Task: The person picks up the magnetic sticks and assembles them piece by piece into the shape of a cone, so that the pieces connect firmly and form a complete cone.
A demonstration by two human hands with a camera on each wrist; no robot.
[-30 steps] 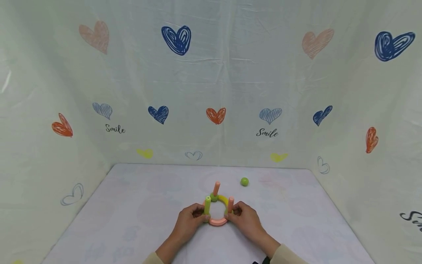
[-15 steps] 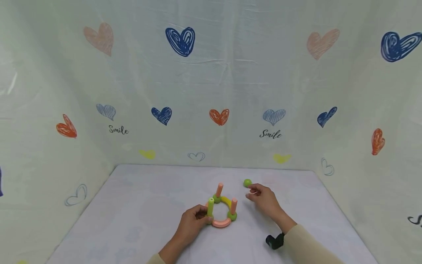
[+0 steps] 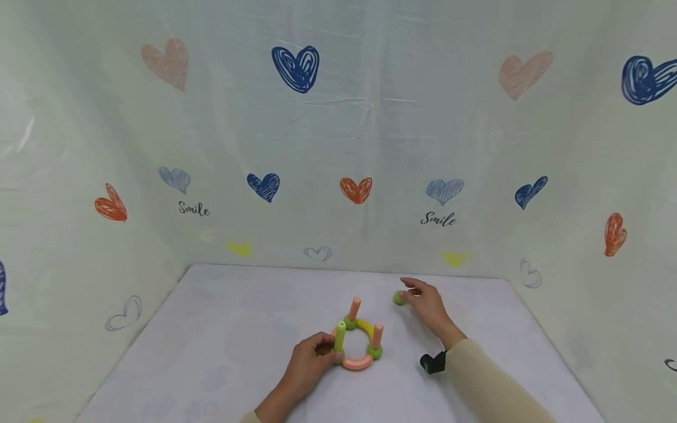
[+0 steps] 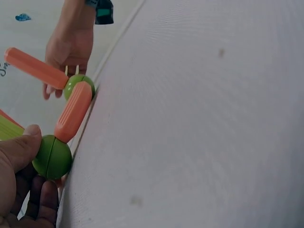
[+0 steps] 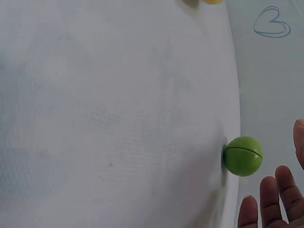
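Observation:
A ring of curved sticks, pink at the front (image 3: 358, 363) and yellow at the back (image 3: 366, 327), lies on the table with green balls at its joints. Pink rods (image 3: 378, 336) and a light green rod (image 3: 339, 337) stand up from the balls. My left hand (image 3: 309, 361) pinches the ring's left green ball (image 4: 53, 159), thumb on top and fingers beneath. Farther back on the right, my right hand (image 3: 431, 306) is beside a loose green ball (image 5: 243, 156), fingers spread and mostly straight. In the right wrist view a small gap shows between fingertips and ball.
The table (image 3: 238, 335) has a pale cloth, with a white curtain (image 3: 328, 135) printed with hearts behind and at the sides. A black wrist camera (image 3: 433, 362) is on the right forearm.
My right hand left the ring's right-hand ball and moved back and right to the loose green ball. The left hand stays at the ring's left ball.

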